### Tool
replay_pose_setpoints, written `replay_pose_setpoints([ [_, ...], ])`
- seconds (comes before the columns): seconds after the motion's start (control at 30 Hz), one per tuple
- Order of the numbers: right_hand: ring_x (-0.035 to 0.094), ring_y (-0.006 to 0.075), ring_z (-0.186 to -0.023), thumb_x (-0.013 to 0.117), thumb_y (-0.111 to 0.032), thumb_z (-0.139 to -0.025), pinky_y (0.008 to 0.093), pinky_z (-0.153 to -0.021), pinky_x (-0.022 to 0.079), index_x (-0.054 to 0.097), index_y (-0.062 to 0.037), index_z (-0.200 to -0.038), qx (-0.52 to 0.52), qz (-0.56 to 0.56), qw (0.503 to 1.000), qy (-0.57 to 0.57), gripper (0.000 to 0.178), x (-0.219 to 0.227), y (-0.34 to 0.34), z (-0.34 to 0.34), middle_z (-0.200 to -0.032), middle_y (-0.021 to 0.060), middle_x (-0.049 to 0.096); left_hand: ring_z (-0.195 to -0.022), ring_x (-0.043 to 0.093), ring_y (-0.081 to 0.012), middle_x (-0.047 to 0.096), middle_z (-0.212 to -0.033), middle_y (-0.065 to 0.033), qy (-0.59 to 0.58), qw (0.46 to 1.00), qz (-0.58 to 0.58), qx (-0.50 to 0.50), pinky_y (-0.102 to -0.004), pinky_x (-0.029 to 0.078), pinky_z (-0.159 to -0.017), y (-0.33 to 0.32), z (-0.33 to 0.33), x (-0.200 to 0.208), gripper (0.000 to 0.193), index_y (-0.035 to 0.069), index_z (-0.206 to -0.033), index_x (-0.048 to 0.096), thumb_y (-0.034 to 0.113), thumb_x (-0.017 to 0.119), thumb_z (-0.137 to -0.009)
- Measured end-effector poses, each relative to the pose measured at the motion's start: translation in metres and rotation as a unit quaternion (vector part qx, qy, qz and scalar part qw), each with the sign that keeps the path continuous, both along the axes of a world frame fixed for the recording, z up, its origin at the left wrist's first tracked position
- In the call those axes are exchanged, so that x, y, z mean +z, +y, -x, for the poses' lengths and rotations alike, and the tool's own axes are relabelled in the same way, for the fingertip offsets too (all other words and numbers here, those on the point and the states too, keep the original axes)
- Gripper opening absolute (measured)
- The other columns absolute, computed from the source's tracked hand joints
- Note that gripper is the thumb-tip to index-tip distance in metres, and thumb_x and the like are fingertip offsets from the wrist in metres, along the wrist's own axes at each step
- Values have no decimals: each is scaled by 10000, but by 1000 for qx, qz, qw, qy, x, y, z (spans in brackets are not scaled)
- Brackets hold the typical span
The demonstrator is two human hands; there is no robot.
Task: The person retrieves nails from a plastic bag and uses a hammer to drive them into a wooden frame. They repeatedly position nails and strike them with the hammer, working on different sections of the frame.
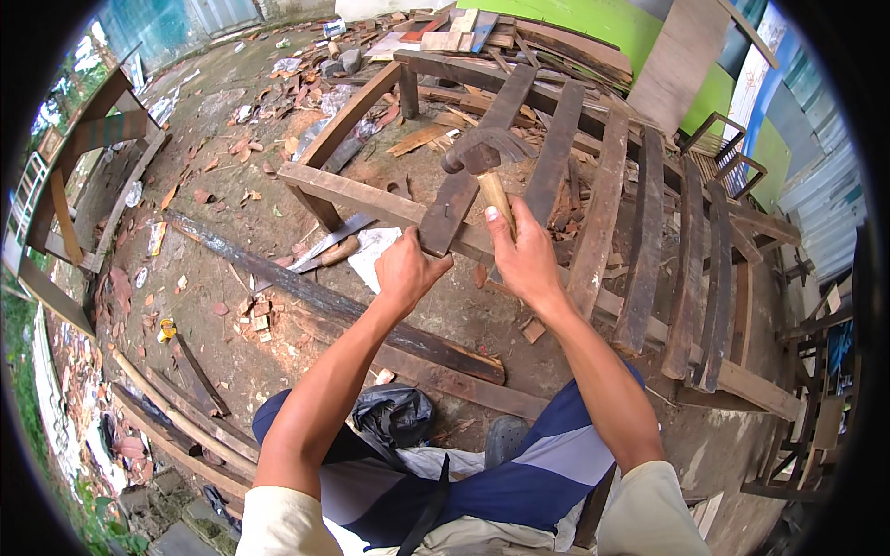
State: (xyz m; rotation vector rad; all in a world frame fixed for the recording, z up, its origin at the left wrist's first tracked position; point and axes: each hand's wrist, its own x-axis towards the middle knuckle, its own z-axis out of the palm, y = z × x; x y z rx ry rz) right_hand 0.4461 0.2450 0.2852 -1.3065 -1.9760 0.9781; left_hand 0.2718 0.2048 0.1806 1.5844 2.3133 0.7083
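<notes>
My right hand point(528, 255) is wrapped round the wooden handle of a claw hammer point(482, 162). The dark metal head is above the near part of a brown wooden slat point(491, 125). At that slat's near end my left hand point(405, 271) is closed, its thumb along the end edge; the fingertips are partly hidden. The slat lies across the front rail point(362, 195) of a low wooden frame. Several more slats, such as this wide slat point(601, 208), lie across the frame to the right.
A handsaw point(336, 252) lies on the ground left of the frame, beside white paper point(374, 255). A long dark beam point(315, 292) lies between me and the frame. Wood scraps point(454, 42) are piled behind. A black plastic bag point(397, 414) sits near my legs. A wooden structure point(69, 185) stands far left.
</notes>
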Motion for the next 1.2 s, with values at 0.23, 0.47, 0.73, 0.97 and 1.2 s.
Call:
replay_pose_setpoints([
  [0.23, 657, 354, -696, 506, -353, -1038, 452, -658, 483, 558, -6, -1234, 16, 13, 999, -50, 402, -24, 9, -8, -718, 195, 630, -846, 704, -382, 711, -894, -211, -19, 1000, 0, -1, -472, 546, -744, -1, -3, 0, 622, -26, -1034, 604, 432, 839, -685],
  [0.47, 685, 430, -726, 501, -330, -1039, 477, -645, 495, 531, -1, -1230, -8, -101, 990, 94, 381, 15, -6, 3, -734, 240, 655, -819, 704, -387, 710, -877, -215, -5, 1000, -6, -1, -471, 548, -719, -1, -2, -4, 619, -27, -1024, 603, 440, 829, -687],
  [0.73, 670, 347, -709, 502, -367, -1040, 467, -677, 478, 546, 6, -1219, 7, 38, 995, -93, 417, -25, 6, -1, -767, 228, 647, -776, 708, -387, 713, -822, -205, -1, 1000, -7, -11, -470, 555, -701, 1, 1, -2, 610, -27, -1024, 610, 442, 809, -689],
  [0.97, 650, 302, -709, 499, -384, -1043, 438, -672, 480, 540, 18, -1242, 10, 2, 997, -79, 451, -41, 10, -6, -775, 185, 645, -785, 717, -368, 722, -845, -200, -5, 1000, -11, -1, -456, 561, -714, 1, -1, -5, 652, -5, -1073, 643, 488, 801, -676],
  [1.2, 559, 161, -652, 464, -419, -1061, 353, -611, 459, 524, 11, -1266, -1, -150, 985, 87, 480, 5, 6, -5, -743, 87, 585, -831, 710, -375, 714, -896, -207, -4, 1000, -16, -11, -459, 560, -741, -1, 2, -5, 635, -24, -1067, 601, 432, 830, -688],
])
